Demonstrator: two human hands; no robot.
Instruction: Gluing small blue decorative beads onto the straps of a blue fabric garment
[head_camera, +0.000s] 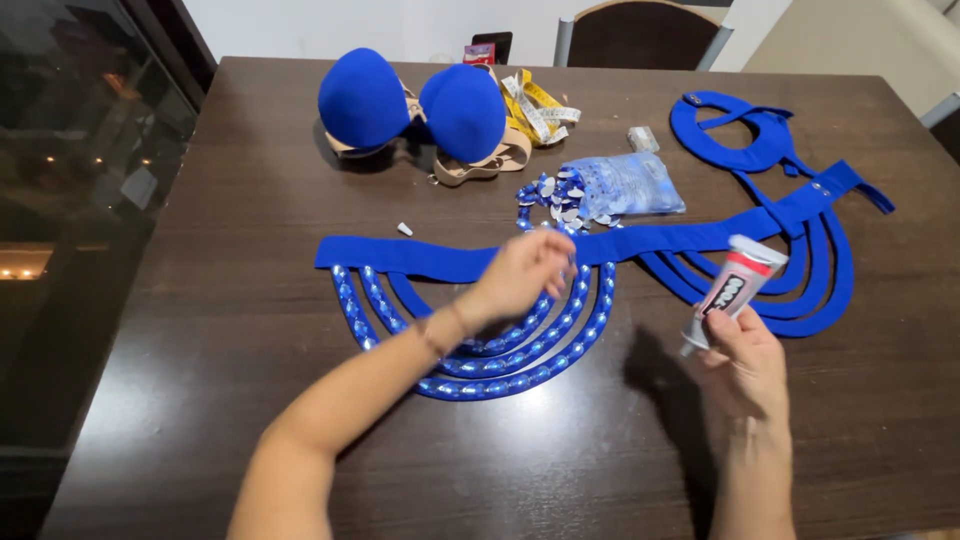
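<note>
I see my left hand (520, 275) pinching, fingers closed, at the top of the gem-covered loops of the long blue fabric belt piece (470, 300), which lies flat across the middle of the dark wooden bench (220, 330); whether a gem sits between the fingertips I cannot tell. My right hand (745, 365) grips a small white glue tube with a red band (735, 285), nozzle down, above the bench's near right part. I judge glue could drip onto bare wood or plain fabric, and my wrist could smear fresh gems. Count: one belt piece, one tube, one plastic bag of clear gems (625, 185), one blue padded bra top (415, 110) with two cups, one yellow tape measure (535, 105).
</note>
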